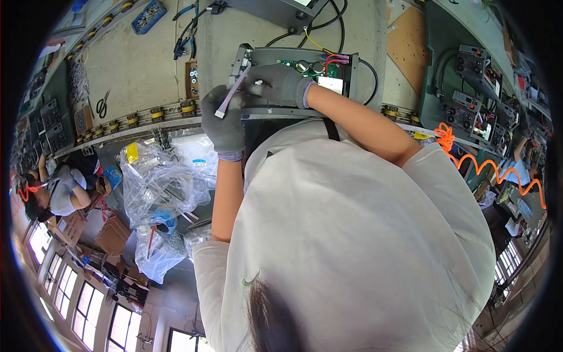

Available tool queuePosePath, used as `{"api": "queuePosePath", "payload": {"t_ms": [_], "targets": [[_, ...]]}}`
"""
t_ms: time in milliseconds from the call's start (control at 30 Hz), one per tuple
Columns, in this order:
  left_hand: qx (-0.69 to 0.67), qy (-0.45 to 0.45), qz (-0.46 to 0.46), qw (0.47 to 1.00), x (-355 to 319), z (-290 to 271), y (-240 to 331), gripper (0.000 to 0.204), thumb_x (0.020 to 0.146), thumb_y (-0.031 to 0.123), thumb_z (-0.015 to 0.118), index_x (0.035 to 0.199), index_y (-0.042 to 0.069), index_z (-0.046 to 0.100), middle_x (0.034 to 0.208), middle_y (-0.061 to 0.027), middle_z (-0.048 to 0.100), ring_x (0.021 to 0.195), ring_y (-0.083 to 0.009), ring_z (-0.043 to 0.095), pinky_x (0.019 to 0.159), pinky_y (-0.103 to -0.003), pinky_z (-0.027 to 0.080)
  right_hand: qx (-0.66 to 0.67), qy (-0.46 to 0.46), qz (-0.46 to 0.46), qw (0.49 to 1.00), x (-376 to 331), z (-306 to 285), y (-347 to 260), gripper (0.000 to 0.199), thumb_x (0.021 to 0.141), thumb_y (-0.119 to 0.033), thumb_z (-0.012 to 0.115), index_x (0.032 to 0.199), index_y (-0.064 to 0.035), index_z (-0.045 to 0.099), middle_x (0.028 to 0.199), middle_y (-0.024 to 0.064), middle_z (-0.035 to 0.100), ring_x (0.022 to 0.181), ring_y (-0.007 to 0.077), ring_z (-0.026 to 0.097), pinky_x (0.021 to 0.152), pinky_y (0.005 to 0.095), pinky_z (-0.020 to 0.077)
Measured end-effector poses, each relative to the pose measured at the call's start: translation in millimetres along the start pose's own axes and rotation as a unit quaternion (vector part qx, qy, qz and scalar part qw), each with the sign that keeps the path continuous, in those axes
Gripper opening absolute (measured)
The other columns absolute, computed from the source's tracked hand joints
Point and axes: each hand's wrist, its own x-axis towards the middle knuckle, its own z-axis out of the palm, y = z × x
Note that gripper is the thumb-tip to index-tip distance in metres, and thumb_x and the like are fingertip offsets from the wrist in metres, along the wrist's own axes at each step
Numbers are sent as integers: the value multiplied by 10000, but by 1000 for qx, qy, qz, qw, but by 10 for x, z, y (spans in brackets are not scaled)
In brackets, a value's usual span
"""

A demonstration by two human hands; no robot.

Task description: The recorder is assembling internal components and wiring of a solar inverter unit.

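Observation:
A flat lilac ribbon cable point(234, 90) with a white plug at its lower end slants between my two grey-gloved hands. My left hand point(223, 123) is closed round the cable near that plug. My right hand point(274, 85) reaches over the open metal chassis point(258, 57), its fingers bent close to the cable's upper part. A small white piece shows at its fingertips, but what they grip is hidden. Inside the chassis sit a green circuit board point(287, 63) with round capacitors, red wires point(336, 59) and a white block point(330, 85).
Roller rails point(157, 113) run along the bench edge. At left lie scissors point(102, 104), pliers point(180, 48) and a blue parts tray point(149, 16). Clear plastic bags point(161, 182) rest beside my left arm. More assembled units point(466, 108) and an orange coiled hose point(469, 161) are at right.

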Motion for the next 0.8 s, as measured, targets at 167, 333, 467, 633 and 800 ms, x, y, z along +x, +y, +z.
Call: {"api": "queuePosePath", "payload": {"t_ms": [167,333,467,633,800], "targets": [[-5,4,-30,1000,83,-8,-108,368,888,79,732,1206,-45,593,1042,-126,686,861,-163,683,739,-277,570,33,30,80,996,33,-87,-15,287,919,-274,637,1171,-142,681,1042,149,723,937,338,692,851,417,543],[-194,26,-111,974,134,-52,-193,363,953,67,654,1270,-72,544,1031,-156,688,830,-157,679,709,-263,566,340,62,231,909,-42,-283,-32,345,879,-271,699,1207,-165,698,1026,138,730,898,287,702,854,385,550],[-202,38,-113,972,139,-11,-143,363,951,68,663,1265,-71,547,1019,-150,693,803,-159,683,673,-265,563,98,36,135,985,-80,-263,-8,372,861,-299,722,1216,-187,716,1057,85,738,921,233,694,866,345,552],[-143,5,-93,985,115,7,-65,356,927,76,692,1232,-66,575,1007,-136,697,771,-148,677,647,-253,543,-29,-6,15,999,-84,-167,-189,334,888,-313,704,1209,-219,716,1153,58,703,1038,232,678,890,361,551],[-94,-69,-27,993,187,21,-15,386,998,280,608,1201,-48,607,947,-77,673,664,-94,573,588,-209,450,-1,45,3,999,-26,-36,-26,301,933,-278,667,1214,-176,702,1064,87,716,959,222,691,856,355,550]]}}
